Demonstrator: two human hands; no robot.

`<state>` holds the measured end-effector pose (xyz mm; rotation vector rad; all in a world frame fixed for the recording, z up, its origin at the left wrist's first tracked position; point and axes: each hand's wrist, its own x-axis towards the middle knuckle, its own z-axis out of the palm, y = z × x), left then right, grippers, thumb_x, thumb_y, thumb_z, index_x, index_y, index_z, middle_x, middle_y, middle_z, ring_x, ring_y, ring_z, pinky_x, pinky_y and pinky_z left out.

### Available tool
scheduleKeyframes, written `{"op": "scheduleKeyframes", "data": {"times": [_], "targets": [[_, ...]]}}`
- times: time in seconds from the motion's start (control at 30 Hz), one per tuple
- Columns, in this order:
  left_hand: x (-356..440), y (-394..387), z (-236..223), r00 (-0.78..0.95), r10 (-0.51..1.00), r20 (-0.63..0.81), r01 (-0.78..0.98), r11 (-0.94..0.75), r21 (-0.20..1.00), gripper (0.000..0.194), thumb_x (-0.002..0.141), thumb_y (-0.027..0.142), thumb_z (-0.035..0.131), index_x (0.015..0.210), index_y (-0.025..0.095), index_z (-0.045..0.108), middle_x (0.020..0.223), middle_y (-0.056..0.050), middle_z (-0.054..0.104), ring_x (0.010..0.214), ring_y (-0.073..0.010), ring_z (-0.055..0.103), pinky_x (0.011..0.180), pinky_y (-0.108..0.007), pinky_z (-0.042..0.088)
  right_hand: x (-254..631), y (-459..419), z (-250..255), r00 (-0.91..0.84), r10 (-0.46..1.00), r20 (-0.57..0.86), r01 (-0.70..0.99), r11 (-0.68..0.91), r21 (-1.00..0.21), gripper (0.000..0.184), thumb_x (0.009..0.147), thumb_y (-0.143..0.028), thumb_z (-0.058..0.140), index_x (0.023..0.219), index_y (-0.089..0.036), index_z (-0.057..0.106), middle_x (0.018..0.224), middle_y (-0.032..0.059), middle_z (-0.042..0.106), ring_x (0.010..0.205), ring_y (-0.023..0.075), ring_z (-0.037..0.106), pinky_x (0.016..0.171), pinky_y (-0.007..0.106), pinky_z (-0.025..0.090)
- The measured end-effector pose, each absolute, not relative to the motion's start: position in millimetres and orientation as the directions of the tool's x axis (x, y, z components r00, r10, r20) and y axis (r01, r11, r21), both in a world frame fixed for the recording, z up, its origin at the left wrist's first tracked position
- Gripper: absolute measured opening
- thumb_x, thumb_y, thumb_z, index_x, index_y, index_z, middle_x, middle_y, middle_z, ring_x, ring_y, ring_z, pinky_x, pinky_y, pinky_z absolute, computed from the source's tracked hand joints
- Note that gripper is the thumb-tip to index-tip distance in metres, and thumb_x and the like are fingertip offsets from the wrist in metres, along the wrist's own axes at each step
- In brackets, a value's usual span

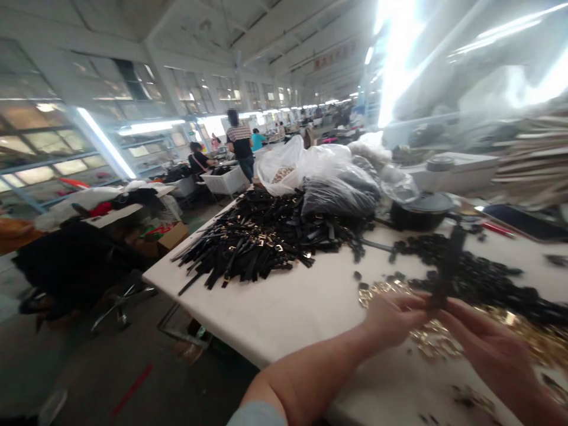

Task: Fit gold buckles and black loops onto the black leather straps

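Note:
My left hand (394,316) and my right hand (486,337) meet over the right part of the table, both closed on the lower end of one black strap (452,254). The strap stands up from my fingers and is smeared by motion. Under and around my hands lie gold-coloured metal buckles (437,340). Small black loops or pieces (488,278) are heaped just beyond them. To the left spreads a big pile of black straps with gold buckles (252,242). Exactly what my fingertips pinch at the strap's end is blurred.
Clear plastic bags (341,183) rest behind the strap pile on the white table (266,313). A black round bowl (421,210), a red pen (497,229) and a dark phone-like slab (523,220) are at the back right. Other people (240,142) stand and sit farther off.

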<state>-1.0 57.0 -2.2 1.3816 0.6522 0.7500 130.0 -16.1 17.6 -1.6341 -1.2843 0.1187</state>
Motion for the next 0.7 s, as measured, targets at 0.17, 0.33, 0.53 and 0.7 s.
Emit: {"op": "scheduleKeyframes", "data": {"times": [0.17, 0.33, 0.53, 0.7], "targets": [[-12, 49, 14, 0.556, 0.800, 0.225, -0.004, -0.269, 0.963, 0.022, 0.082, 0.036, 0.063, 0.077, 0.017, 0.072, 0.069, -0.002, 0.063, 0.066, -0.0137, 0.052, 0.066, -0.027, 0.045, 114, -19, 29, 0.391, 0.814, 0.430, 0.547, 0.170, -0.820, 0.028, 0.084, -0.045, 0.055, 0.087, -0.023, 0.071, 0.086, 0.0052, 0.073, 0.083, 0.0241, 0.068, 0.077, 0.035, 0.053], [-14, 49, 21, 0.619, 0.706, 0.343, 0.048, -0.471, 0.881, 0.024, 0.086, 0.033, 0.060, 0.069, 0.019, 0.067, 0.066, -0.001, 0.058, 0.064, -0.0134, 0.048, 0.063, -0.028, 0.040, 116, -22, 30, 0.344, 0.842, 0.416, 0.532, 0.190, -0.825, 0.028, 0.093, -0.041, 0.046, 0.087, -0.020, 0.065, 0.086, 0.0054, 0.069, 0.080, 0.0202, 0.063, 0.075, 0.032, 0.048], [-24, 60, 28, 0.593, 0.803, 0.055, -0.041, -0.037, 0.998, 0.031, 0.072, 0.041, 0.076, 0.089, 0.017, 0.069, 0.073, -0.002, 0.067, 0.063, -0.0123, 0.058, 0.058, -0.024, 0.046, 123, -26, 34, 0.262, 0.899, 0.350, 0.474, 0.196, -0.858, 0.034, 0.094, -0.044, 0.044, 0.078, -0.018, 0.058, 0.071, 0.0024, 0.060, 0.065, 0.0147, 0.054, 0.062, 0.027, 0.042], [-30, 68, 29, 0.697, 0.716, -0.041, -0.138, 0.190, 0.972, 0.042, 0.061, 0.034, 0.085, 0.096, 0.016, 0.071, 0.073, 0.000, 0.068, 0.050, -0.0053, 0.049, 0.049, -0.020, 0.039, 125, -28, 38, -0.033, 0.975, 0.221, 0.339, 0.219, -0.915, 0.041, 0.097, -0.047, 0.040, 0.083, -0.015, 0.061, 0.069, 0.0023, 0.062, 0.061, 0.0125, 0.057, 0.059, 0.025, 0.045]]}}
